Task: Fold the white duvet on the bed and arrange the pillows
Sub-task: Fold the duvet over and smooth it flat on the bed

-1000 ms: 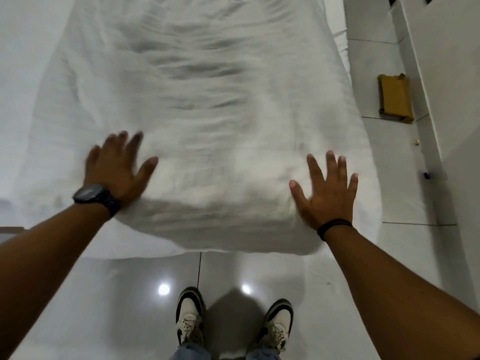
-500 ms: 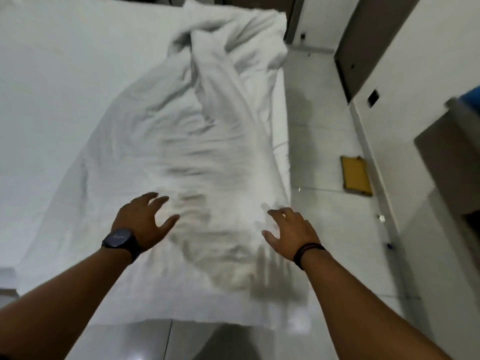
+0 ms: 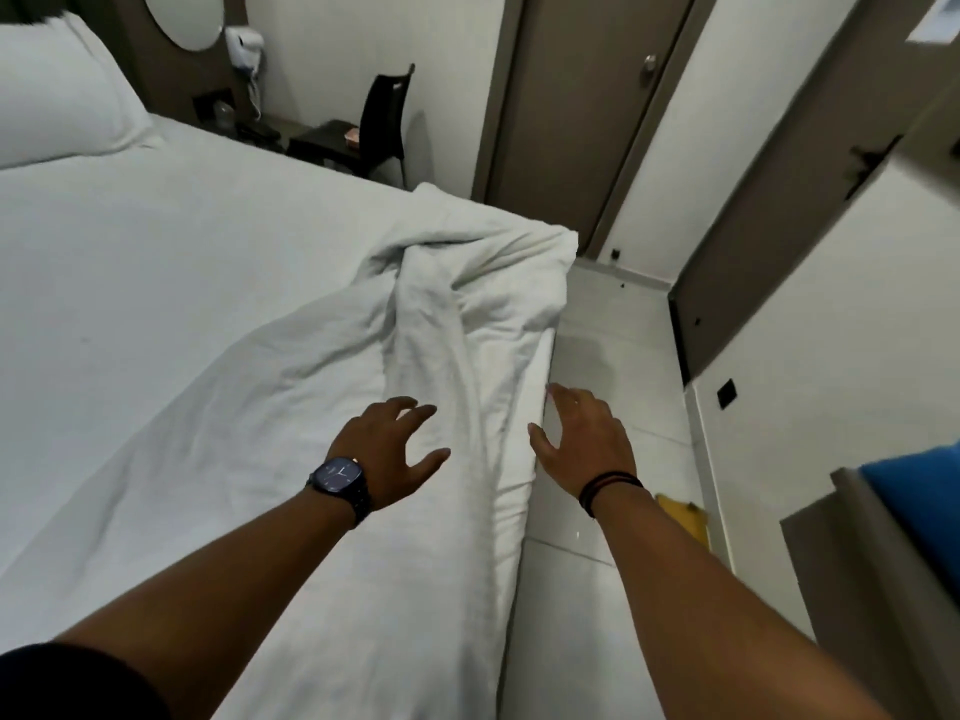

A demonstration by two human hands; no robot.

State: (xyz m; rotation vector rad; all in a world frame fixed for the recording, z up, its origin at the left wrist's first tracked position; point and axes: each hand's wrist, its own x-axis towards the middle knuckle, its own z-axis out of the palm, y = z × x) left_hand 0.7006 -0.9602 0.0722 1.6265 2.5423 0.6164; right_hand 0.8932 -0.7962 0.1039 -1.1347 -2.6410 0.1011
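Duvet (image 3: 322, 439) lay in long strip along right edge of bed (image 3: 156, 262), far end (image 3: 483, 272) bunched and rumpled. Fold looked partly done; far end likely needed straightening, then further folds. Left hand (image 3: 384, 454) hovered over strip, fingers spread, gripping nothing. Right hand (image 3: 582, 444) hung spread beside bed edge, empty. Pillow (image 3: 52, 106) at headboard, seemingly untouched; arranging left to do.

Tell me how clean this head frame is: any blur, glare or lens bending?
Head view: dim, even light; door lines lean from the wide lens; motion blur smears the upper right corner; faint glare on the floor tiles; the duvet and both hands read fairly sharp.
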